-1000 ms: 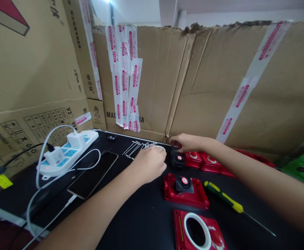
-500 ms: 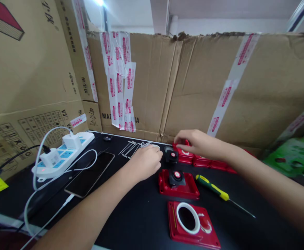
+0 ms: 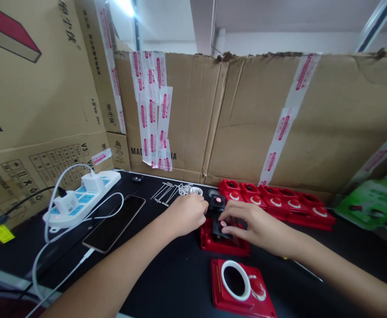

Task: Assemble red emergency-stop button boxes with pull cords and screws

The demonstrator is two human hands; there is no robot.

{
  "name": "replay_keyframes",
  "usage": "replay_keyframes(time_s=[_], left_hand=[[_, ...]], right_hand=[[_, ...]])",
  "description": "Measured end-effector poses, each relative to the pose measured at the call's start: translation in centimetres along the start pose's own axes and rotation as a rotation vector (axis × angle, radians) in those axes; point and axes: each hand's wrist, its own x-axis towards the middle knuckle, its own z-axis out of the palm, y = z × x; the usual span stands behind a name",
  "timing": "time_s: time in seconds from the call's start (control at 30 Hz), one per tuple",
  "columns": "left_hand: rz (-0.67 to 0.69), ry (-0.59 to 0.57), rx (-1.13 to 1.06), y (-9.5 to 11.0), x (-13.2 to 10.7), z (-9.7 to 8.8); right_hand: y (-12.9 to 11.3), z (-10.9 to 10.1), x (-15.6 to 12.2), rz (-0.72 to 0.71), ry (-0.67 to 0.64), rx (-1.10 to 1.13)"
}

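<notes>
My right hand [image 3: 246, 221] is at the red open housing [image 3: 225, 251], with thumb and fingers around a black part [image 3: 217, 229] that bears a small red-and-white disc. That part sits in the housing. My left hand [image 3: 190, 214] is closed beside the housing's left edge; whatever its fingers hold is hidden. Just beyond it lies a second black part [image 3: 217, 201] with a similar disc. Nearer to me is a red cover plate [image 3: 240, 304] with a white ring [image 3: 225, 278] and a red round knob [image 3: 257, 287].
Several red housings [image 3: 273, 207] stand in a row along the cardboard wall [image 3: 263, 110]. Long screws [image 3: 165, 193] and a small white cup [image 3: 196, 191] lie at the back. At left are a phone [image 3: 117, 225] and a power strip [image 3: 104, 181]. My right forearm mostly covers a screwdriver [image 3: 309, 271].
My right hand has come from the row of red housings at the back down to the black part in the open housing. My left hand has stayed closed and nearly in place.
</notes>
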Motion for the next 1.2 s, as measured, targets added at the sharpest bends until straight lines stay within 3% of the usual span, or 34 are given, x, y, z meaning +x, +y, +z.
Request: replay_keyframes(time_s=[0.1, 0.2, 0.3, 0.5, 0.83, 1.0, 1.2], left_hand=[[-0.013, -0.006, 0.002, -0.2, 0.0, -0.1], [-0.025, -0.016, 0.004, -0.3, 0.1, -0.2], [-0.029, -0.029, 0.005, -0.3, 0.1, -0.3], [-0.029, -0.047, 0.021, -0.2, 0.1, -0.5], [-0.034, -0.044, -0.009, -0.4, 0.1, -0.4], [-0.013, -0.002, -0.083, -0.1, 0.1, -0.5], [0.107, 0.032, -0.249, 1.2, -0.1, -1.1]], right_hand=[[0.4, -1.3, 0.6, 0.002, 0.073, 0.012], [1.5, -2.6, 2.0, 0.018, 0.191, -0.160], [3.1, -2.9, 3.8, 0.038, 0.167, -0.346], [5.1, -1.3, 5.8, 0.025, 0.044, -0.441], [4.9, -1.4, 6.1, 0.033, 0.000, -0.408], [4.9, -2.9, 4.0, 0.062, 0.134, -0.399], [5.8, -2.8, -2.6, 0.081, 0.240, -0.330]])
